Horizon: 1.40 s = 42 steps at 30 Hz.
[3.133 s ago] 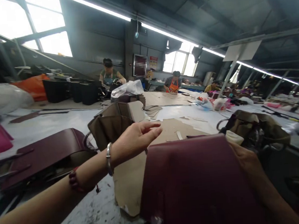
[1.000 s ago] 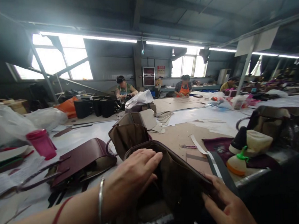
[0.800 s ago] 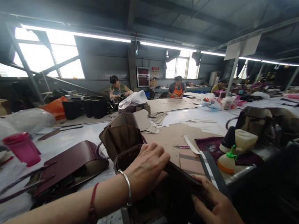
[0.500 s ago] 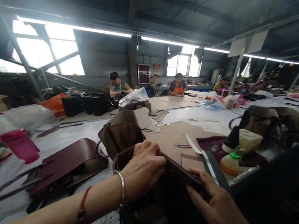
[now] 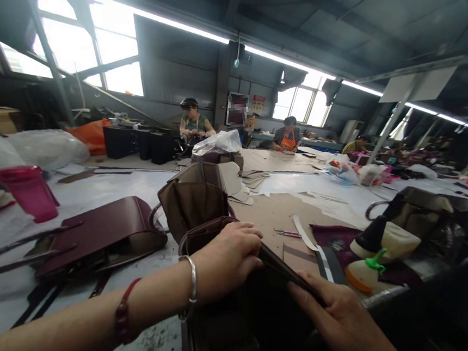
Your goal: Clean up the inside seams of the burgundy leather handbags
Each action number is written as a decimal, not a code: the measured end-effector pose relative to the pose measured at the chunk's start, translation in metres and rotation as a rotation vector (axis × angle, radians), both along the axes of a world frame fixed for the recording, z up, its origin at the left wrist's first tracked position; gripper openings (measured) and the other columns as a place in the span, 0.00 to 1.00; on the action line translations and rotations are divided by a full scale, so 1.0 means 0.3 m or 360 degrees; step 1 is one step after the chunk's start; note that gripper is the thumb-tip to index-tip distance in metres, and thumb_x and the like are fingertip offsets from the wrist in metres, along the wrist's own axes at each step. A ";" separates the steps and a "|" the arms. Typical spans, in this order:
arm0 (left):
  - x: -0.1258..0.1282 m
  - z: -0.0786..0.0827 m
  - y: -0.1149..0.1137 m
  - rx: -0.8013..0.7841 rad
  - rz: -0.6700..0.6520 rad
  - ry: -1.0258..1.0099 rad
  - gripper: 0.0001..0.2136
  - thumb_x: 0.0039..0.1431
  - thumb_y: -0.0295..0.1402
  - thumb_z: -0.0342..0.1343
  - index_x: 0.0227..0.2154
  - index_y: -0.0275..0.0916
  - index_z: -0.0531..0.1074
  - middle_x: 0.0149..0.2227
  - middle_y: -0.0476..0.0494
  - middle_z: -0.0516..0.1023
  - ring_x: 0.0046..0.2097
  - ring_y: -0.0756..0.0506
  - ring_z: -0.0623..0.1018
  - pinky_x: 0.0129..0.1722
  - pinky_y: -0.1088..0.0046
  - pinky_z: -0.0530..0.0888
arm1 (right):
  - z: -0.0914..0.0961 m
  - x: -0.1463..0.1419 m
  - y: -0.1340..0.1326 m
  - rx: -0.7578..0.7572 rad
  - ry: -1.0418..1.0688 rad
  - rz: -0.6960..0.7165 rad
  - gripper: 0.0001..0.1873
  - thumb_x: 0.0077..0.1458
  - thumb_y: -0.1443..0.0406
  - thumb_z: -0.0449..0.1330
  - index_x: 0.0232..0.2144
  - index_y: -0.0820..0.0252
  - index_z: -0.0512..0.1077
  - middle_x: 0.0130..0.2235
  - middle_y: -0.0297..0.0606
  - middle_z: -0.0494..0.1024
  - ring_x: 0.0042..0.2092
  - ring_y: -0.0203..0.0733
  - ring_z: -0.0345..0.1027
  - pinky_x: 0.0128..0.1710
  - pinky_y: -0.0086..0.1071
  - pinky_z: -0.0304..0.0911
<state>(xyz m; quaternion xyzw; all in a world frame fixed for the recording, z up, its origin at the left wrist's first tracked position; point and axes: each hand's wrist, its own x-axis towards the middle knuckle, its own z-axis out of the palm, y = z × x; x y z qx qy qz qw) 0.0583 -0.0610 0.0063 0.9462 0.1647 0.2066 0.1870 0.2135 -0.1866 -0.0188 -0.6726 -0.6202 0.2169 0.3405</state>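
A dark brown handbag (image 5: 218,330) stands open in front of me, its deep inside mostly in shadow. My left hand (image 5: 236,254) is closed over the bag's upper edge, fingers curled and partly hidden behind the rim. Farther along the same edge, my right hand (image 5: 331,303) pinches the rim between thumb and fingers. Brown lining (image 5: 195,203) bulges up behind the bag. To the left lies a maroon handbag (image 5: 111,230) on its side, with long handles trailing toward the table's left edge.
A pink cup (image 5: 31,193) stands at left. Thread snips (image 5: 288,233), a squeeze bottle with a green tip (image 5: 363,273) and a maroon cloth (image 5: 333,238) lie right. Another bag (image 5: 417,208) sits beyond them. Two people (image 5: 194,121) work farther back.
My view has tilted, so the background sits slanted. Both hands keep their grip on the bag's edge, with the left hand's fingers shifted slightly.
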 end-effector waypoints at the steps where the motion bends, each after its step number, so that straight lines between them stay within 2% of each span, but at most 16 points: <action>1: 0.003 -0.001 0.000 -0.0021 0.0015 -0.0012 0.08 0.47 0.25 0.55 0.18 0.35 0.63 0.34 0.46 0.73 0.44 0.47 0.68 0.49 0.73 0.61 | 0.000 0.000 0.001 -0.0033 0.0015 0.0017 0.16 0.53 0.58 0.48 0.39 0.58 0.69 0.30 0.33 0.74 0.32 0.38 0.68 0.30 0.25 0.61; 5: 0.014 -0.006 -0.002 -0.0064 0.0126 -0.0036 0.10 0.46 0.25 0.56 0.16 0.35 0.61 0.32 0.46 0.72 0.42 0.46 0.69 0.47 0.73 0.64 | -0.002 0.002 0.004 -0.0090 0.0043 0.0047 0.17 0.54 0.58 0.47 0.38 0.60 0.69 0.32 0.35 0.74 0.33 0.38 0.68 0.31 0.25 0.62; 11: 0.025 -0.017 -0.002 -0.0044 0.0195 -0.0039 0.08 0.47 0.26 0.54 0.17 0.36 0.62 0.27 0.47 0.70 0.39 0.47 0.70 0.44 0.73 0.65 | -0.011 -0.002 0.005 -0.0002 -0.0040 0.0006 0.15 0.54 0.57 0.47 0.34 0.60 0.68 0.29 0.35 0.73 0.33 0.39 0.67 0.34 0.26 0.62; 17: 0.028 -0.002 -0.012 -0.0045 0.0263 0.0044 0.07 0.48 0.27 0.52 0.18 0.35 0.64 0.30 0.47 0.70 0.36 0.48 0.70 0.40 0.73 0.65 | -0.015 -0.005 0.010 0.0038 -0.0094 0.0033 0.16 0.55 0.57 0.44 0.32 0.60 0.67 0.27 0.36 0.71 0.31 0.39 0.66 0.31 0.26 0.61; 25: 0.038 -0.012 -0.014 0.0018 0.0328 0.0115 0.05 0.49 0.28 0.49 0.20 0.36 0.65 0.31 0.47 0.71 0.33 0.46 0.70 0.38 0.70 0.66 | 0.007 0.007 0.033 0.0044 -0.0447 0.0111 0.16 0.53 0.57 0.45 0.27 0.59 0.67 0.19 0.32 0.68 0.21 0.36 0.62 0.24 0.25 0.59; 28: 0.042 -0.013 -0.018 0.0063 0.0349 0.0135 0.06 0.49 0.28 0.48 0.20 0.36 0.65 0.30 0.45 0.71 0.33 0.46 0.71 0.37 0.69 0.66 | 0.031 -0.002 0.043 0.0069 -0.0564 0.0109 0.16 0.52 0.57 0.45 0.25 0.57 0.68 0.19 0.33 0.70 0.22 0.37 0.65 0.23 0.26 0.59; 31: 0.045 -0.007 -0.021 0.0111 0.0357 0.0123 0.06 0.49 0.28 0.47 0.21 0.36 0.66 0.30 0.44 0.72 0.33 0.45 0.70 0.36 0.69 0.67 | 0.045 -0.008 0.053 0.0060 -0.0708 0.0072 0.12 0.50 0.57 0.49 0.28 0.56 0.69 0.21 0.35 0.73 0.25 0.41 0.68 0.22 0.27 0.59; 35: 0.046 -0.001 -0.021 0.0146 0.0369 0.0105 0.06 0.49 0.27 0.47 0.21 0.36 0.67 0.30 0.43 0.72 0.33 0.44 0.71 0.35 0.68 0.67 | 0.023 0.010 0.076 0.0016 -0.0860 0.0087 0.12 0.53 0.58 0.47 0.33 0.57 0.67 0.26 0.39 0.75 0.29 0.44 0.70 0.25 0.29 0.59; 38: 0.047 -0.002 -0.020 0.0123 0.0366 0.0127 0.06 0.49 0.28 0.47 0.22 0.36 0.68 0.30 0.43 0.72 0.33 0.44 0.71 0.35 0.68 0.67 | -0.003 0.034 0.094 0.0050 -0.0899 0.0165 0.14 0.56 0.60 0.42 0.29 0.58 0.65 0.25 0.40 0.74 0.28 0.42 0.69 0.26 0.29 0.58; 42: 0.049 -0.004 -0.014 0.0204 0.0346 0.0134 0.06 0.50 0.29 0.49 0.22 0.36 0.68 0.29 0.43 0.73 0.34 0.44 0.72 0.35 0.68 0.67 | -0.019 0.047 0.100 0.0190 -0.0926 0.0201 0.16 0.57 0.61 0.40 0.25 0.59 0.62 0.23 0.37 0.71 0.25 0.38 0.67 0.25 0.28 0.57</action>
